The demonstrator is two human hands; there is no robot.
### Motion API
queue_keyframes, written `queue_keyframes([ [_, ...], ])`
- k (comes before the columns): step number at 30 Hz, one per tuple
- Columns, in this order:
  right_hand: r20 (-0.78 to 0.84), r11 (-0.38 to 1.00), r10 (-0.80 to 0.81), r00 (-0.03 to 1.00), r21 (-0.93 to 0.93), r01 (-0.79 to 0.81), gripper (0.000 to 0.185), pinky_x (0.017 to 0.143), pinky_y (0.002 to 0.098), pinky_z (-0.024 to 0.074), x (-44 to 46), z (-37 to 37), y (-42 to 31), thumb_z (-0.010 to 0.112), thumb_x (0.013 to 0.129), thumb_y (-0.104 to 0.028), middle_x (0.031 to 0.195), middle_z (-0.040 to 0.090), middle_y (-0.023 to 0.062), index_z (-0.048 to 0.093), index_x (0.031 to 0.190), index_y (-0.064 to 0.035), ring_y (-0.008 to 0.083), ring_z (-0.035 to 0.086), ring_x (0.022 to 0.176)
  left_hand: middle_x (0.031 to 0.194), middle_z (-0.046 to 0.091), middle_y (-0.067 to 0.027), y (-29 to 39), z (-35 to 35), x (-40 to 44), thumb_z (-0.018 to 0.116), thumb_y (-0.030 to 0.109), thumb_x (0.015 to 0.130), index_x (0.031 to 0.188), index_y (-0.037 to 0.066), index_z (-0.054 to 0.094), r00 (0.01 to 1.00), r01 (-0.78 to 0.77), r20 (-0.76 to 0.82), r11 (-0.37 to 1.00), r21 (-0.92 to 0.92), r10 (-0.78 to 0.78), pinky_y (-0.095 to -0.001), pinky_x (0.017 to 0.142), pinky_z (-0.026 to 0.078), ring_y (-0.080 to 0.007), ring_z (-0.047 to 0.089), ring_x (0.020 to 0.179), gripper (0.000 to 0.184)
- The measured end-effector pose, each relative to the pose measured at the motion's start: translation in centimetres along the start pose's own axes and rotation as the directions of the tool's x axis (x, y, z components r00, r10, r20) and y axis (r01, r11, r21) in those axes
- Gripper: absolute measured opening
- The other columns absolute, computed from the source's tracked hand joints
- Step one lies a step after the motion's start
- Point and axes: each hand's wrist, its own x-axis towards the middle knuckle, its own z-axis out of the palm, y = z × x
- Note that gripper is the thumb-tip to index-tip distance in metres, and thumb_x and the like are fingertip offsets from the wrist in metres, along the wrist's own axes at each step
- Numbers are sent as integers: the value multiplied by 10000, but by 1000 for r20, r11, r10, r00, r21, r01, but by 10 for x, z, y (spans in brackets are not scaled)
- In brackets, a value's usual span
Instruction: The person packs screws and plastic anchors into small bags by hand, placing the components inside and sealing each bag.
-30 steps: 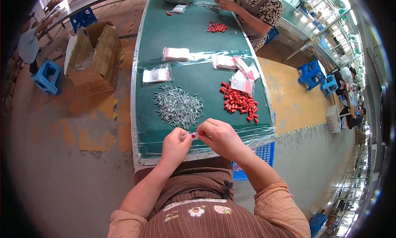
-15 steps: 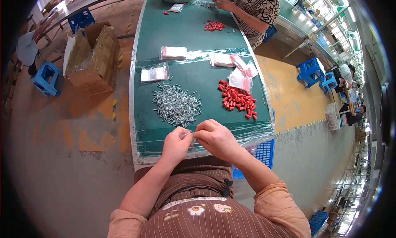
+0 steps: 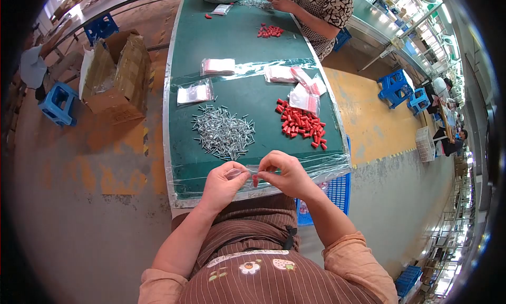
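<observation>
My left hand (image 3: 223,186) and my right hand (image 3: 287,175) meet at the table's near edge, fingers pinched on a small clear plastic bag (image 3: 252,169). A red piece (image 3: 255,181) shows at the bag, between my fingertips. Fingers cover much of the bag. Just beyond my left hand is a heap of silver screw-like metal pins (image 3: 223,132). Past my right hand lies a pile of short red plastic plugs (image 3: 300,123).
Stacks of flat clear bags (image 3: 194,93) lie behind both piles, some on the red plugs. Across the green table (image 3: 237,43), a person (image 3: 319,16) works beside more red pieces (image 3: 270,31). A blue crate (image 3: 337,193) stands below right; a cardboard box (image 3: 118,77) stands left.
My hands have drawn slightly apart, and my right hand has shifted right. The red piece now shows between them. The piles look the same.
</observation>
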Motion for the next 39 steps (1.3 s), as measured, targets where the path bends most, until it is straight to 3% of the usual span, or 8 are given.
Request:
queue_keyframes([
  [5,-37,968,180,983,187,-170,87,738,232,506,-7,4,4,700,866,-15,901,646,17,641,926,9,70,608,812,722,549,78,15,7,-7,695,87,912,951,64,650,998,50,-38,998,-46,-52,-178,483,325,-1,430,566,64],
  [19,-136,927,111,985,372,-53,191,762,267,522,-11,19,14,656,855,3,878,657,49,590,1034,-6,113,645,822,655,501,90,8,9,-9,689,79,917,936,52,656,994,-7,-109,995,-102,-4,-186,434,254,0,374,500,47],
  [20,-138,935,112,984,350,-58,191,763,270,522,-12,19,10,656,857,-3,882,659,50,592,1038,-6,113,646,822,761,552,86,11,7,-11,688,62,916,941,39,672,995,34,-93,992,-118,-45,-175,553,317,1,433,645,38],
  [28,-106,928,135,985,361,-89,193,790,253,512,-20,22,2,688,872,-23,911,643,18,606,1046,-6,76,607,843,856,649,40,8,17,-11,705,54,903,935,17,685,999,16,-27,998,-60,-18,-184,686,448,-28,565,768,53],
  [31,-130,930,154,980,353,-99,172,774,273,514,-29,20,3,687,864,-36,879,652,38,601,1011,-7,107,628,820,726,573,78,4,27,-10,702,62,905,913,54,670,999,-38,-25,999,-24,37,-167,494,309,7,433,576,34],
  [35,-170,938,182,969,326,-119,154,766,275,518,-54,10,8,697,865,-45,871,651,39,614,988,-6,107,629,815,690,536,83,15,42,-14,702,69,906,910,44,659,991,103,95,994,-49,-98,-173,488,312,-4,435,568,49],
  [36,-177,950,195,965,280,-141,146,764,275,519,-63,0,1,699,866,-48,869,651,40,618,981,-6,107,629,814,664,472,75,13,39,-13,655,134,953,1031,33,617,964,199,186,979,-36,-189,-190,470,295,-15,385,544,133],
  [39,-143,924,348,927,221,-313,122,754,281,525,-101,-41,-10,697,867,-45,858,649,38,638,965,-4,108,633,815,668,423,50,13,31,-7,594,240,998,1153,26,542,887,386,411,826,-411,-210,-204,456,278,-38,325,529,269],
])
